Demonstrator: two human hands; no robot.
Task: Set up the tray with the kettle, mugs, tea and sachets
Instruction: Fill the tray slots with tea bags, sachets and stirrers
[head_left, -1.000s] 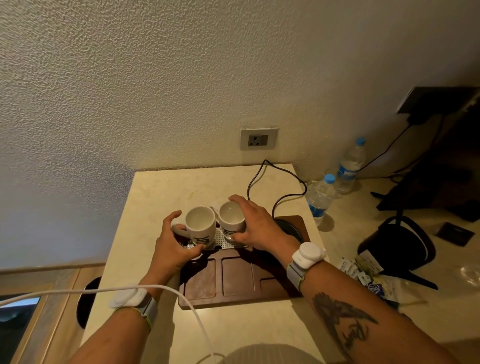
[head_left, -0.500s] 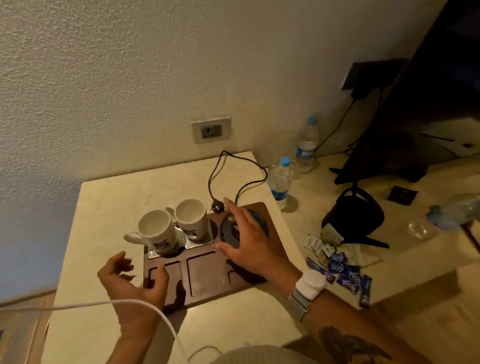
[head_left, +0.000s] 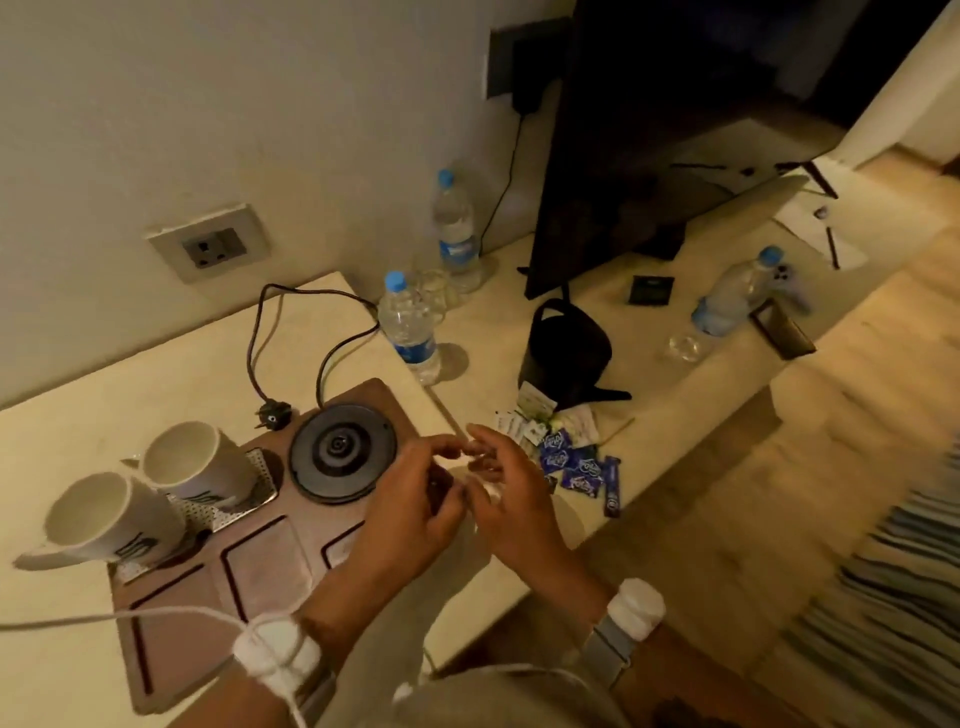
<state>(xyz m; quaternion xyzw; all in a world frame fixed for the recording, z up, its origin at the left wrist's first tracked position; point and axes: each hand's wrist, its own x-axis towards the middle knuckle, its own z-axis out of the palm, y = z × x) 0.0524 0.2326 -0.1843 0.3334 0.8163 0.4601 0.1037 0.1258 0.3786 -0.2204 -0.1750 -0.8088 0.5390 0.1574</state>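
A brown wooden tray (head_left: 171, 623) lies on the pale counter. Two white mugs (head_left: 109, 519) (head_left: 197, 462) stand on its metal grid at the left. The round black kettle base (head_left: 340, 452) sits on the tray's far right corner, its plug (head_left: 272, 413) loose on the counter. The black kettle (head_left: 566, 348) stands off the tray on the lower shelf to the right. Blue and white sachets (head_left: 566, 457) lie scattered in front of it. My left hand (head_left: 410, 514) and my right hand (head_left: 511, 499) hover close together over the tray's right edge, fingers apart, nothing clearly held.
Two upright water bottles (head_left: 410, 327) (head_left: 457, 228) stand behind the tray's right side, and a third (head_left: 732, 296) lies further right by a glass (head_left: 683, 345). A dark TV (head_left: 675, 130) leans over the shelf. A wall socket (head_left: 210, 244) is above the counter.
Both hands let go of the mugs, which now stand on the grid. The hands have come together at the tray's right edge. My view has swung right toward the kettle and sachets.
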